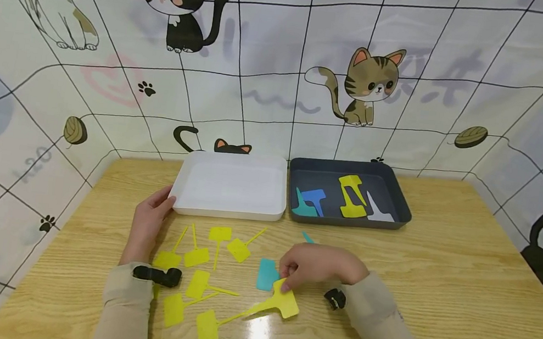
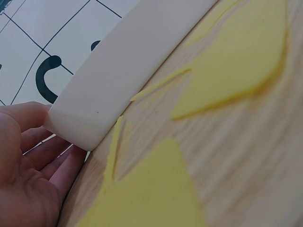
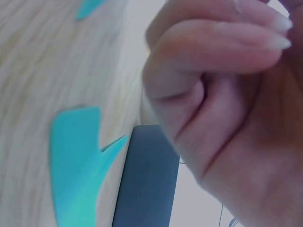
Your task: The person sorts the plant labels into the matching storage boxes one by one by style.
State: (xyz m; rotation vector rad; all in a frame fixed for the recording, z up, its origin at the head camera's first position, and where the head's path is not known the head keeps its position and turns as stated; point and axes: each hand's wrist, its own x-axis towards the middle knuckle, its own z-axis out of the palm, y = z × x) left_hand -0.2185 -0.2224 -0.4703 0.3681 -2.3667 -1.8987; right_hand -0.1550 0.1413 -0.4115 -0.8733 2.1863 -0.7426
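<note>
On the wooden table (image 1: 465,267), a white tray (image 1: 230,184) stands just left of a dark tray (image 1: 311,173), which holds several coloured tags (image 1: 353,208). The left hand (image 1: 149,223) has its thumb and loosely extended fingers laid against the white tray's left end rather than wrapped round it. The right hand (image 1: 318,263) is pinching a yellow tag (image 1: 284,302) in front of the trays, beside a turquoise tag (image 1: 266,275). The step in hand looks like picking up this single tag; the next move, I judge, calls for keeping the pinch firm and lifting without dragging the loose yellow tags (image 1: 207,328) nearby, since its stem overlaps one of theirs in the head view. The held tag looks thin, flat and bright yellow, with a broad head and a narrow stem pointing away from the fingers; whether it is wholly off the table I cannot tell
</note>
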